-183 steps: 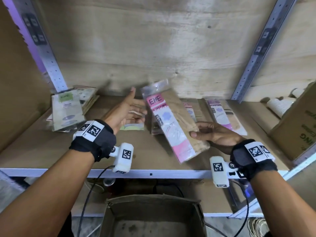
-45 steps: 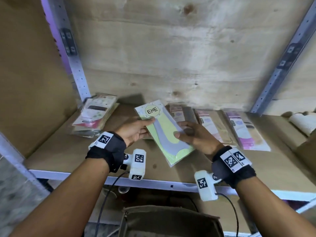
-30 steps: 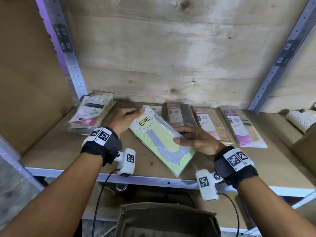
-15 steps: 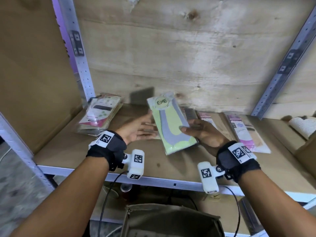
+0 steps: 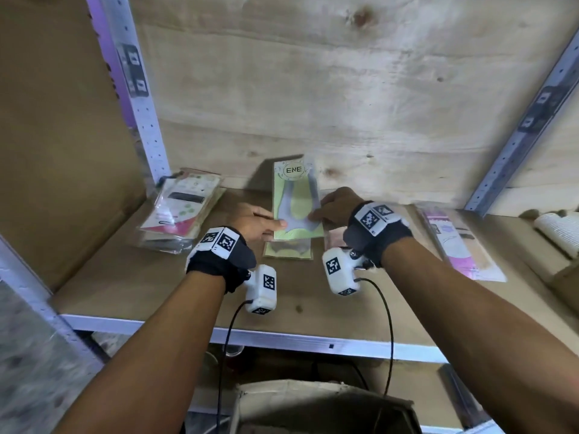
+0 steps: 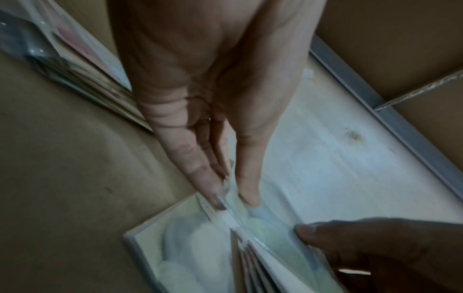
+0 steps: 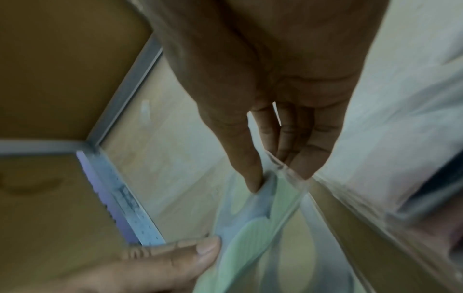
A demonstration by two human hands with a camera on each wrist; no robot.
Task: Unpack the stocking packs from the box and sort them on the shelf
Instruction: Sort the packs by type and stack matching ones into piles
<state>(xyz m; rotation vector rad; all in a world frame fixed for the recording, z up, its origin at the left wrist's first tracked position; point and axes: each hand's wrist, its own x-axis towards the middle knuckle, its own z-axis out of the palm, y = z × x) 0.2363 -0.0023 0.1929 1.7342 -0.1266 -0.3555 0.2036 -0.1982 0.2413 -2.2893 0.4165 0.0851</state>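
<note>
A green stocking pack (image 5: 293, 202) with a round "ENE" label stands nearly upright over the wooden shelf (image 5: 156, 277), close to the back wall. My left hand (image 5: 275, 225) pinches its lower left edge between thumb and fingers, and my right hand (image 5: 316, 211) pinches its right edge. A second green pack (image 5: 288, 248) lies flat on the shelf just below it. The left wrist view shows my left hand (image 6: 225, 190) on the held pack's edge (image 6: 265, 234). In the right wrist view my right hand (image 7: 275, 174) clamps the same pack (image 7: 260, 228).
A stack of mixed packs (image 5: 181, 208) lies at the shelf's left rear. Pink packs (image 5: 457, 242) lie in a row to the right, with a white roll (image 5: 557, 227) beyond them. The open cardboard box (image 5: 326, 408) sits below the shelf's front edge.
The green pack has swung from tilted to nearly upright and moved back over the flat green pack. My left hand, open beside it half a second ago, now pinches it.
</note>
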